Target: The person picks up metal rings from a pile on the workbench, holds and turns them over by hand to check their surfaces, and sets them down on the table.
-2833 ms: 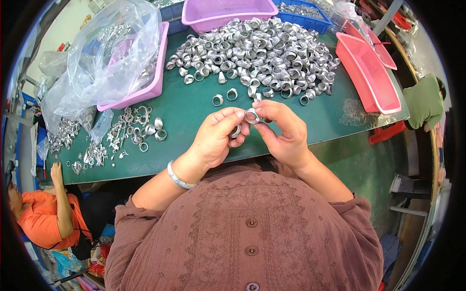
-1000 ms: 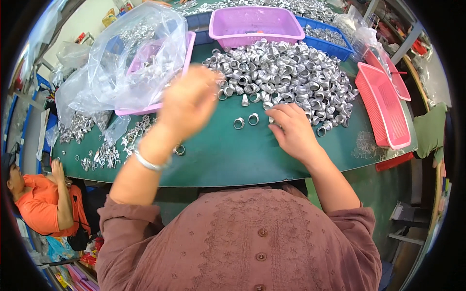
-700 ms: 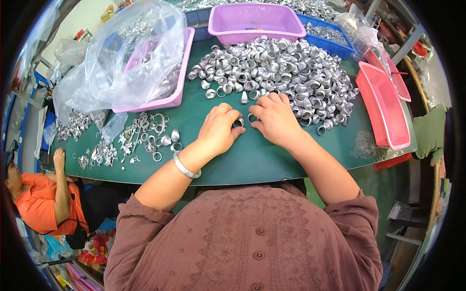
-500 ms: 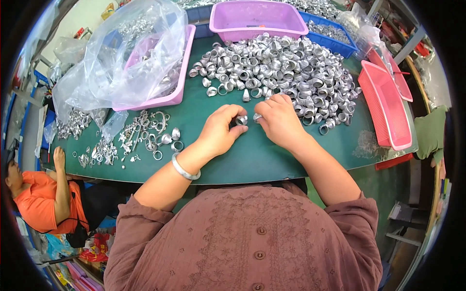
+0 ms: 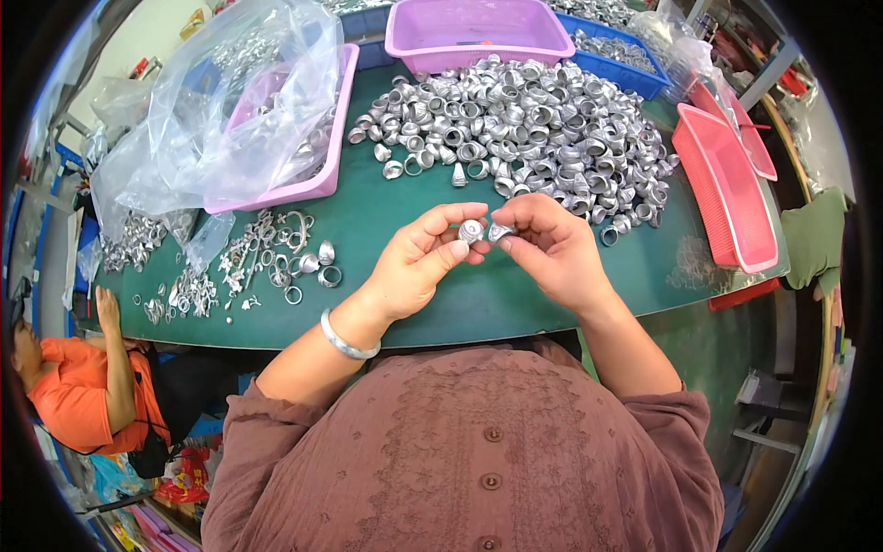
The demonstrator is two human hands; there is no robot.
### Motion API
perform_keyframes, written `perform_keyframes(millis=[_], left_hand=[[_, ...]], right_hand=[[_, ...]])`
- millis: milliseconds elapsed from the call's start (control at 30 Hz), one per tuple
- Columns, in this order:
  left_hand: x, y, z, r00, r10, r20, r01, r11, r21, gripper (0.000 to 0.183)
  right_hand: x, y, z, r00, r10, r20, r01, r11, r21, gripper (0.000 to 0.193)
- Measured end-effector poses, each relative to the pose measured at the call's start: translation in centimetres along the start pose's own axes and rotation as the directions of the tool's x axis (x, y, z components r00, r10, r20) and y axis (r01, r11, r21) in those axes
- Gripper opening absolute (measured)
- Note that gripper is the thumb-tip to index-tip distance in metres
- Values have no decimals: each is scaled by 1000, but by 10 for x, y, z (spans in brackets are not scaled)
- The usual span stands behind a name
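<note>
Between the thumb and fingers of my left hand [image 5: 421, 258] is a silver ring [image 5: 471, 231], its round patterned face turned up. My right hand [image 5: 561, 248] pinches a second silver ring [image 5: 498, 232] close beside it. The two rings are held near each other above the green table [image 5: 405, 313]; whether they touch I cannot tell. A large heap of chunky silver rings [image 5: 543, 120] lies just beyond my hands. A pale bangle [image 5: 346, 337] circles my left wrist.
Smaller silver pieces [image 5: 193, 293] lie to the left. A purple basket [image 5: 342, 138] there has clear plastic bags [image 5: 207, 120] over it. Another purple basket [image 5: 478, 60] and a blue tray [image 5: 648, 85] stand behind the heap, a pink basket [image 5: 722, 198] at right. A person in orange [image 5: 78, 396] sits at left.
My right hand has lifted from the heap's near edge and turned, now showing a ring in its pinch. My left hand has turned its ring face up.
</note>
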State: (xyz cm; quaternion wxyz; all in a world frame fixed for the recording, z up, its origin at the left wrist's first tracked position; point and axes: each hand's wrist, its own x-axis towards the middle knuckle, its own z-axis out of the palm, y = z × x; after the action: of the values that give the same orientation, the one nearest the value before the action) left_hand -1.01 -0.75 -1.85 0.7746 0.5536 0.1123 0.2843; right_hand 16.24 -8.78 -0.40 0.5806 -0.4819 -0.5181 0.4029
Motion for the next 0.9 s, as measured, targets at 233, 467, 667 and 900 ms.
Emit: perform_keyframes(millis=[233, 467, 667, 900], left_hand=[[-4, -2, 4, 994, 104, 44, -105, 994, 27, 39], [-5, -3, 4, 993, 84, 82, -78, 994, -73, 40], [-5, -5, 1, 993, 78, 93, -70, 994, -80, 41], [-5, -5, 0, 995, 39, 91, -32, 997, -77, 41]], right_hand=[[-7, -1, 9, 969, -246, -26, 239, 958, -156, 33], [-8, 1, 15, 929, -358, -91, 328, 913, -241, 30], [-8, 1, 16, 917, -384, -112, 341, 897, -280, 26], [-8, -1, 17, 909, -406, -95, 348, 864, -365, 25]])
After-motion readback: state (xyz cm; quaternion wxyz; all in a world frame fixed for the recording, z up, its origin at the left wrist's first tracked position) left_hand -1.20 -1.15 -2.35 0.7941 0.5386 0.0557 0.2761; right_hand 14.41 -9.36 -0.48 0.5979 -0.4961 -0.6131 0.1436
